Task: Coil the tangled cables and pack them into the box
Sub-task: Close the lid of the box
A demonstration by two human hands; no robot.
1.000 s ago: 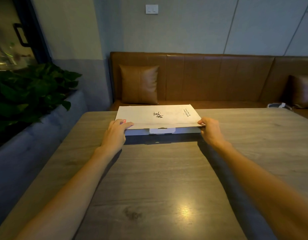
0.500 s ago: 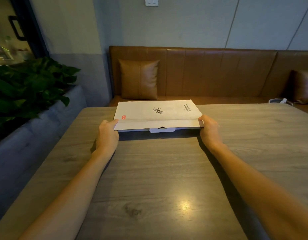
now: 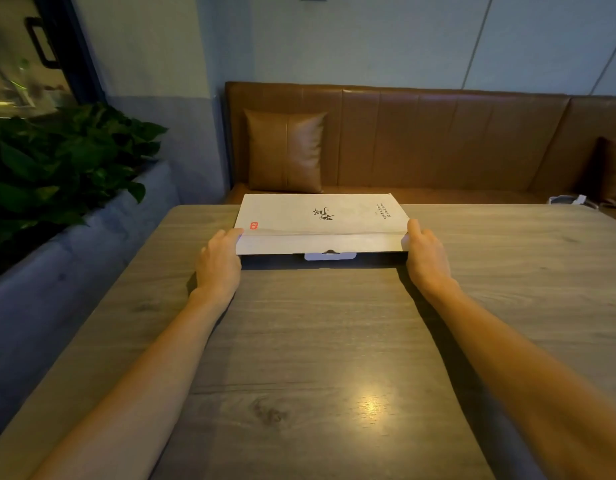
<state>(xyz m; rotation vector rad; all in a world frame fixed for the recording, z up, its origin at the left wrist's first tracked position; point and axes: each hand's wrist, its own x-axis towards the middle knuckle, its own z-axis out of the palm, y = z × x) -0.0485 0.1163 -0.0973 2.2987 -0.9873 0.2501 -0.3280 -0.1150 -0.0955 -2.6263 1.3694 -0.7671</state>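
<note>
Reaching across the wooden table [image 3: 334,341], the left grip [image 3: 218,268] and the right grip [image 3: 426,263] are clasped on the near corners of the flat white box [image 3: 320,220], thumbs laid on its lid. The box is set at the table's far edge, long axis running left to right, tabbed front flap facing the person. A brown bench [image 3: 420,140] is seen beyond.

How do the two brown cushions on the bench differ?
The left cushion shows whole, standing upright against the backrest behind the box; the right cushion is cut off by the picture's edge and looks darker. A small white thing lies beside the right cushion, nothing beside the left cushion. Both are brown and leather-like.
</note>
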